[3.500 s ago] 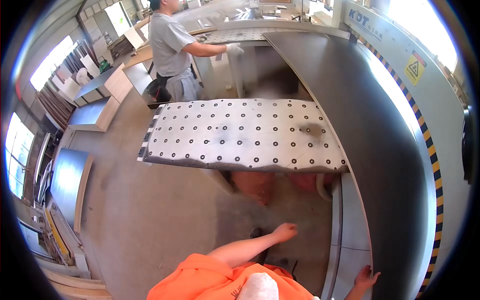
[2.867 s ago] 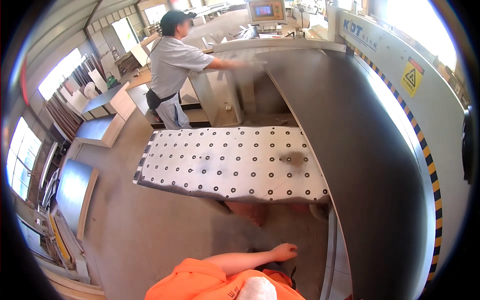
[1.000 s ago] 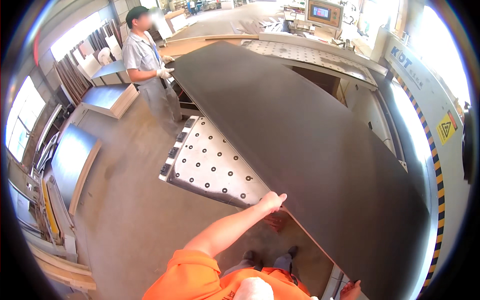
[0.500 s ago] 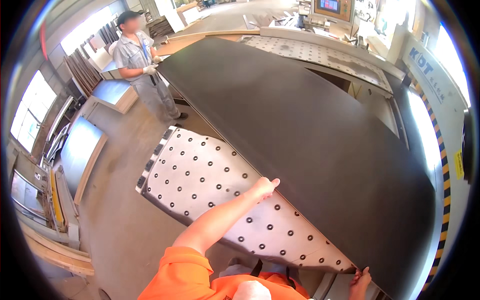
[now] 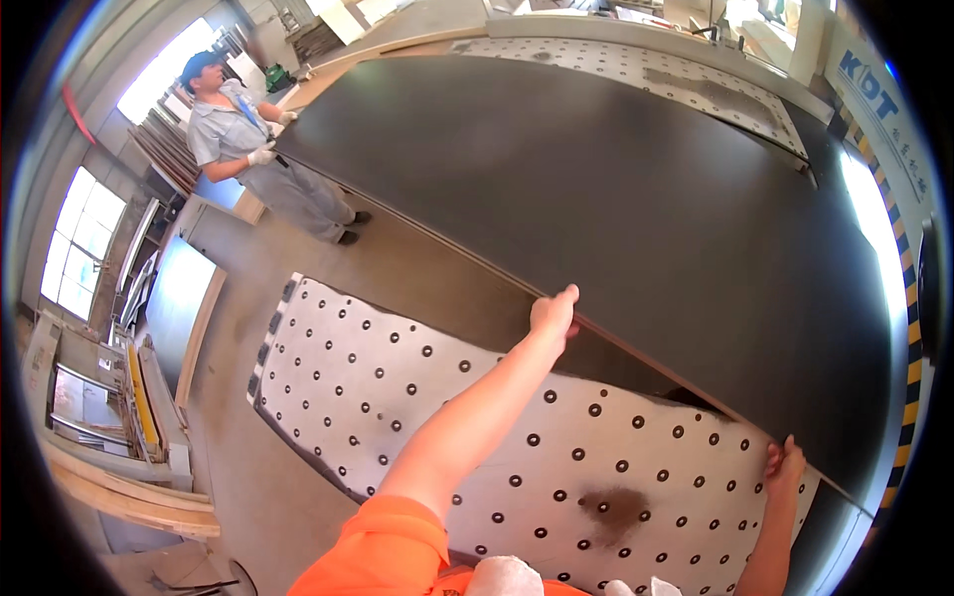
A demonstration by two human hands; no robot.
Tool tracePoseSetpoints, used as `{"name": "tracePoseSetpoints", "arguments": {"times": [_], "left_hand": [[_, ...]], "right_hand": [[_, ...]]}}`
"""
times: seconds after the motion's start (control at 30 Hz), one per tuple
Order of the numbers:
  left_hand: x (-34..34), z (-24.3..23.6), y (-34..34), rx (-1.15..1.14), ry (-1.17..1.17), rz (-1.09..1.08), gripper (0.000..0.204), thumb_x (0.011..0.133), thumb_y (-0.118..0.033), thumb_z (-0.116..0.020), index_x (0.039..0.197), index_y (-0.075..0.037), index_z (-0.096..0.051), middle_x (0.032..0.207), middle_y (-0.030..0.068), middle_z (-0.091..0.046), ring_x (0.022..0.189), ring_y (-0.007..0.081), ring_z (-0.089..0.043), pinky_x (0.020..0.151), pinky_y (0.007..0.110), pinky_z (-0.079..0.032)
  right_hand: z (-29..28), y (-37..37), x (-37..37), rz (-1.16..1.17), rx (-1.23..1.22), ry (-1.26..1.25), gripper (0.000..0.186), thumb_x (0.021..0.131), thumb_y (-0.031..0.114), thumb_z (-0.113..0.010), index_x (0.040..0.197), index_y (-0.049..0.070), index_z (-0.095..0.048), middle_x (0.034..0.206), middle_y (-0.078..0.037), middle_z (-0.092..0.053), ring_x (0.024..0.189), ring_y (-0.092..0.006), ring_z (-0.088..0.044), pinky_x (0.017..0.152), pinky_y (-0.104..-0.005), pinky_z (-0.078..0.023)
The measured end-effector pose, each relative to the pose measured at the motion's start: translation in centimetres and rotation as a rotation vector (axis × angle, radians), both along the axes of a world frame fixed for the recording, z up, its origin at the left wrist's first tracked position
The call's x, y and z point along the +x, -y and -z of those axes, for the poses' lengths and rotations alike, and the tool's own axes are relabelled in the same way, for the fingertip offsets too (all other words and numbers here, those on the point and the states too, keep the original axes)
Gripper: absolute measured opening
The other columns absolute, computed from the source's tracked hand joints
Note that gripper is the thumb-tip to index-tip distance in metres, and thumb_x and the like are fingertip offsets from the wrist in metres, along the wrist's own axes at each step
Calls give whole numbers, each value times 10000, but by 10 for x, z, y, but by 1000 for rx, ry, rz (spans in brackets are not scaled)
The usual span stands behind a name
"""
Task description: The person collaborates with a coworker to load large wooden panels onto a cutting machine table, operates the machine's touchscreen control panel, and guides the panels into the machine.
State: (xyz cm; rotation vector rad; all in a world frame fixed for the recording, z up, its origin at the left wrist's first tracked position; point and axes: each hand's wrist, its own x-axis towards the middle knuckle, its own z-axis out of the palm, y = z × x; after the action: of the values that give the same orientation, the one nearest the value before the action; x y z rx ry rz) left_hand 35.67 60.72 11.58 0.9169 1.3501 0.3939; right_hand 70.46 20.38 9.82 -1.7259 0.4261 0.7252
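dotted white table (image 5: 538,475) below; left hand (image 5: 553,317), right hand (image 5: 784,461) gripping dark panel (image 5: 616,189) by edge

You show two hands: one left hand (image 5: 554,313), one right hand (image 5: 785,462). You have one orange sleeve (image 5: 397,526) in view. One board (image 5: 596,199) for you. You get two dotted tables: one near table (image 5: 343,407), one far table (image 5: 586,62). Dots (image 5: 559,496): dozens, exact count unclear. Brown stain (image 5: 614,509) on the near one: one. You face one co-worker (image 5: 229,129): one cap (image 5: 202,68), two gloves (image 5: 261,154), two shoes (image 5: 348,237). To your left, two windows (image 5: 84,243), one yellow bar (image 5: 141,397). To your right, one striped strip (image 5: 905,417).
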Motion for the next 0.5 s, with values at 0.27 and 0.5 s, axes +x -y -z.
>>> {"name": "tracePoseSetpoints", "arguments": {"times": [0.27,0.5], "left_hand": [[87,15,-90,160,175,-497,275,929,-203,-599,968,67,-567,975,148,-607,863,244,-634,691,381,-556],[-8,26,-99,730,-345,28,604,900,-269,-637,1329,102,-429,1148,180,-650,1063,261,-636,874,354,-521]], "right_hand": [[26,-117,125,-122,58,126,255,924,378,-626,806,157,-575,638,26,-625,466,-16,-495,392,-153,-329],[42,-279,170,-224,177,208,273,920,367,-635,770,145,-583,674,17,-635,509,-17,-532,430,-135,-377]]}}
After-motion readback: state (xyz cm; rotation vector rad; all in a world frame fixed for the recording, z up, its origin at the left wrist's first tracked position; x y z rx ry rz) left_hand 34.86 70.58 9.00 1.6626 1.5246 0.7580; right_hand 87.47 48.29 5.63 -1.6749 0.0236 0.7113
